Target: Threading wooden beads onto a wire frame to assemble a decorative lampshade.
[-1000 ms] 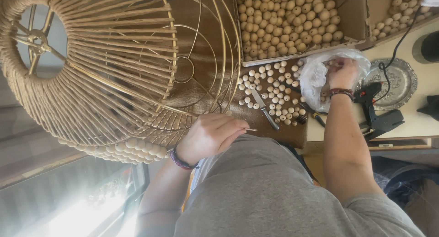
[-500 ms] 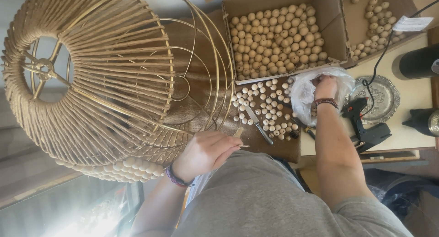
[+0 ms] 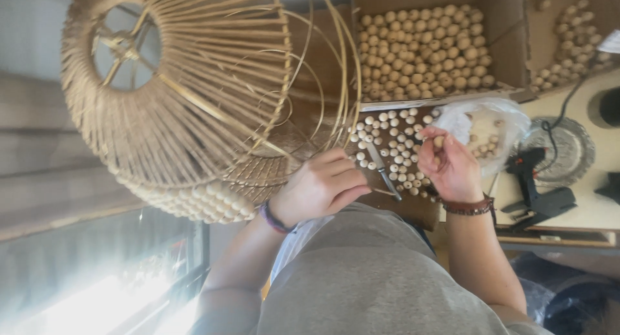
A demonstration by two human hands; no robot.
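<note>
Gripping the rattan lampshade frame (image 3: 194, 96) at its lower rim, left hand (image 3: 321, 186) was curled shut on a cane strand. Right hand (image 3: 450, 164) pinched one wooden bead (image 3: 438, 142) at its fingertips, just beside the clear plastic bag (image 3: 491, 125). Loose beads (image 3: 394, 147) and a small knife (image 3: 382, 170) lay between the hands. Beyond: cardboard box of beads (image 3: 423, 47); black glue gun (image 3: 539, 189) near the table's edge.

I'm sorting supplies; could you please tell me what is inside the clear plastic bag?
The clear plastic bag holds a few wooden beads; the right hand covers its near edge.
</note>
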